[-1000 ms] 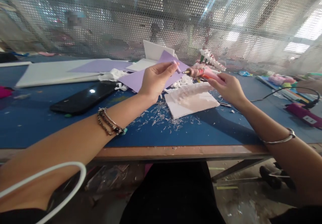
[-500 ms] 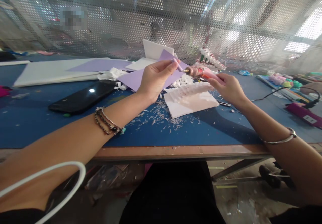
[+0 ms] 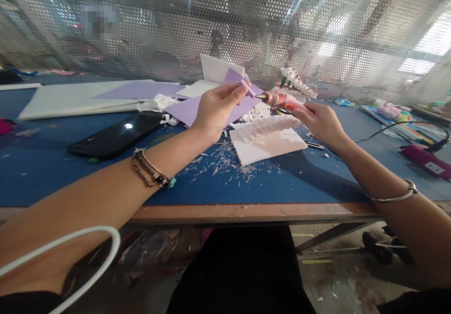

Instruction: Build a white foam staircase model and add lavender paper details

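My left hand (image 3: 215, 110) is raised over the blue table (image 3: 52, 173) and pinches a small lilac piece (image 3: 245, 88) between thumb and fingertips. My right hand (image 3: 317, 121) grips a pink hot glue gun (image 3: 280, 100) whose metal nozzle points left and almost touches that lilac piece. Below the hands lies a white foam piece (image 3: 268, 140) with a ridged, glue-crusted top. Lilac sheets (image 3: 192, 107) lie behind my left hand.
A black phone (image 3: 116, 137) lies left of centre. White and lilac boards (image 3: 84, 98) sit at the back left. White scraps (image 3: 225, 161) litter the table. A cable (image 3: 398, 126) runs right to a purple power strip (image 3: 428, 161). A perforated metal screen (image 3: 225, 27) closes the back.
The lilac piece and the glue gun's nozzle have drawn closer together and both sit slightly higher. Nothing else on the table has moved.
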Tool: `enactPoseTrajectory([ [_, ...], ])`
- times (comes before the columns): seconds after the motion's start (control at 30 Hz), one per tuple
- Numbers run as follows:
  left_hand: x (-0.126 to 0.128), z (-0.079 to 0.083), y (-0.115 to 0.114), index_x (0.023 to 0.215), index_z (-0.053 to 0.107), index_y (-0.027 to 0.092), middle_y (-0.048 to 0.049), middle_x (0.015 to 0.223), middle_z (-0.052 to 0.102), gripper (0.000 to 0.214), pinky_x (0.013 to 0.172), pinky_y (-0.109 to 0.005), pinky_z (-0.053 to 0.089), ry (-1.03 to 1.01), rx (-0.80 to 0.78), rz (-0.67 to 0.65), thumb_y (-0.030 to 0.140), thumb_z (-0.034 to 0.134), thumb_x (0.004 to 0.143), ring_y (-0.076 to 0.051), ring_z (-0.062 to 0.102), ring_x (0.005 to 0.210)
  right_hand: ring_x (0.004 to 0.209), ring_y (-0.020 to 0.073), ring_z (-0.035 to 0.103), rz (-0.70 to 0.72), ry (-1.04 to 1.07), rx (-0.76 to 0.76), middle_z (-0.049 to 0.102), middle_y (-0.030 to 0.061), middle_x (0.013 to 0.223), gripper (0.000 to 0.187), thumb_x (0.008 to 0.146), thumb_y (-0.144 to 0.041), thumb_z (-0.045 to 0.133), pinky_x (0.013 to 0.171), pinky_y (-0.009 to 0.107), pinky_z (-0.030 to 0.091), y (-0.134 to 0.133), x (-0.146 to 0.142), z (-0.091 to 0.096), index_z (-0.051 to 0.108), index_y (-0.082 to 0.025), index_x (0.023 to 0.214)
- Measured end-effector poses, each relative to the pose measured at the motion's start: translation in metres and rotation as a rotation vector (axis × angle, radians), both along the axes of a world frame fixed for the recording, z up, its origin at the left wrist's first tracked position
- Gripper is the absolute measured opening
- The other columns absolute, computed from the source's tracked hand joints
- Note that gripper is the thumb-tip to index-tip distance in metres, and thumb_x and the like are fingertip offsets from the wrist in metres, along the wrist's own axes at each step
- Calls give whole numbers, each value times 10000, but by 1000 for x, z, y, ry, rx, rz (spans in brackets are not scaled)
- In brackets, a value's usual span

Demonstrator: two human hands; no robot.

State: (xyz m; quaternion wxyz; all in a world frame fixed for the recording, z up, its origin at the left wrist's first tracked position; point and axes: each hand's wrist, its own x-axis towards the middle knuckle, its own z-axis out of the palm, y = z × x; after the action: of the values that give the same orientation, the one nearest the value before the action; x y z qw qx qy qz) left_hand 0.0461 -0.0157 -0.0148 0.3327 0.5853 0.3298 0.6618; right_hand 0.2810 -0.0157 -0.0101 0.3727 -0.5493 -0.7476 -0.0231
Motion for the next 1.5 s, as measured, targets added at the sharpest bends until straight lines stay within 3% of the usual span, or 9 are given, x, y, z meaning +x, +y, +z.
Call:
enactPoseTrajectory([
  [0.63, -3, -5, 4, 864, 704, 204, 3, 773, 611, 173, 691, -244, 488, -13, 38, -84, 326, 663, 749, -95, 536, 684, 492, 95, 328, 1, -24, 20, 393, -19, 516, 408, 797, -545, 469, 478, 267, 204, 2, 1, -2, 496, -195, 590],
  [1.03, 0, 0, -1, 923, 696, 191, -13, 788, 577, 232, 723, -229, 476, 49, -62, 14, 338, 626, 757, -108, 550, 757, 486, 94, 324, 11, -30, 25, 376, -24, 501, 435, 803, -560, 450, 470, 267, 199, 4, 4, -4, 436, -202, 555],
  [1.5, -1, -2, 0, 946, 679, 175, -23, 791, 567, 236, 745, -258, 499, 30, -50, 7, 308, 619, 760, -133, 574, 810, 483, 97, 317, -5, -44, 11, 359, -26, 496, 434, 808, -545, 449, 468, 271, 196, 4, 2, -3, 381, -206, 545],
])
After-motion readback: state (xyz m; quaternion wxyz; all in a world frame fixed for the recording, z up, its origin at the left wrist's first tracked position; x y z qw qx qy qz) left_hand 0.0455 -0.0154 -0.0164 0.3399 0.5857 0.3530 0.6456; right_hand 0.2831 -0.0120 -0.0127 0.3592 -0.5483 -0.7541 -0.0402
